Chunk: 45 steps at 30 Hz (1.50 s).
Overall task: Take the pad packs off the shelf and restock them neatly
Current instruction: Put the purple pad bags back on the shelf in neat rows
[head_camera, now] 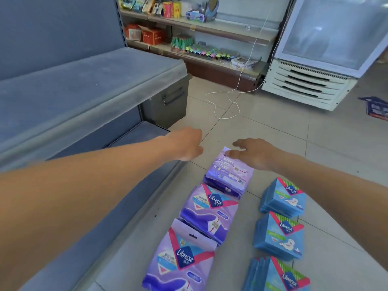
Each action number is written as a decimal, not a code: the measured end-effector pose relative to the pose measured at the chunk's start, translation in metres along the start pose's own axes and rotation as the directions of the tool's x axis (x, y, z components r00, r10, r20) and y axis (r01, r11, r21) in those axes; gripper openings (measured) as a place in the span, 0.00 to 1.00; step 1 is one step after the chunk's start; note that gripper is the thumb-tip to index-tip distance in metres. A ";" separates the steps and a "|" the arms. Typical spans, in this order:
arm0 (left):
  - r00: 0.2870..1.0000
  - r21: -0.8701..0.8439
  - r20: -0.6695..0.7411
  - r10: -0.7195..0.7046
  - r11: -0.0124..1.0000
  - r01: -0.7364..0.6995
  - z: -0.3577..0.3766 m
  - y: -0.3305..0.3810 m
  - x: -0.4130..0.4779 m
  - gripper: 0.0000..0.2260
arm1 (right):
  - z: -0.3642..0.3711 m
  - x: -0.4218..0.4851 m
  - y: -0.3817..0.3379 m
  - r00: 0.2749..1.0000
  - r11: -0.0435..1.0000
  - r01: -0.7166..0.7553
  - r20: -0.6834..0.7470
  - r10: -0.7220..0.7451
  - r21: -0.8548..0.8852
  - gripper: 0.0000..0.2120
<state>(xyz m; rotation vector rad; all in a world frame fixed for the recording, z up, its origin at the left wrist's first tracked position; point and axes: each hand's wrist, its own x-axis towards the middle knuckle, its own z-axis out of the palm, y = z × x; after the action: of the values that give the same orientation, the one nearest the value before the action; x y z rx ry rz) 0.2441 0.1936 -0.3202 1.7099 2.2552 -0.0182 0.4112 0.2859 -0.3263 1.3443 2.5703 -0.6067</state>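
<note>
The pad packs lie on the tiled floor [273, 127] beside the grey shelf [84, 85]: purple packs [210, 208] in one row, blue packs [279, 234] alongside. The right hand [254, 153], fingers straight, reaches over the farthest purple pack [228, 171], seemingly touching its far edge. The left hand [186, 143] hovers open just beside it, holding nothing. Restocking looks about to begin — next, both hands must close on that pack and lift it to the shelf.

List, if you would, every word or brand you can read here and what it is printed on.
"Libresse": middle purple pack and nearest purple pack.
"Libresse": each of the three blue packs.
Too small to read: the print and barcode on the farthest purple pack.
Blurred: the markings on the red boxes on the back shelf.
</note>
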 end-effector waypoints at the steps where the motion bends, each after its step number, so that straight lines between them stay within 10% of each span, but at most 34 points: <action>1: 1.000 -0.004 -0.006 0.000 1.000 0.000 0.006 0.000 -0.003 0.17 | 0.003 -0.003 0.001 1.000 1.000 0.010 -0.004 -0.010 -0.018 0.28; 14: 0.996 -0.094 -0.073 -0.049 0.995 0.042 0.039 0.006 -0.063 0.17 | 0.025 -0.064 0.005 0.997 0.999 -0.044 -0.067 0.044 0.010 0.26; 25: 0.942 -0.330 0.237 -0.238 0.892 0.308 0.195 -0.046 -0.059 0.15 | 0.185 -0.056 0.005 0.950 0.861 -0.308 0.088 0.299 0.404 0.08; 32: 0.843 -0.545 0.260 -0.470 0.649 0.530 0.291 -0.070 -0.064 0.39 | 0.298 -0.064 0.014 0.818 0.583 -0.554 0.258 0.514 0.594 0.12; 45: 0.797 -0.627 0.491 -0.353 0.491 0.604 0.346 -0.084 -0.081 0.27 | 0.370 -0.070 0.007 0.762 0.106 -0.571 0.477 0.439 0.814 0.11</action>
<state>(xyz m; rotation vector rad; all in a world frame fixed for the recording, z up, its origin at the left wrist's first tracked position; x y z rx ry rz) 0.2661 0.0262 -0.6441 0.5333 1.9771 0.4621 0.4457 0.0769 -0.6380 2.2078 1.2025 -2.1258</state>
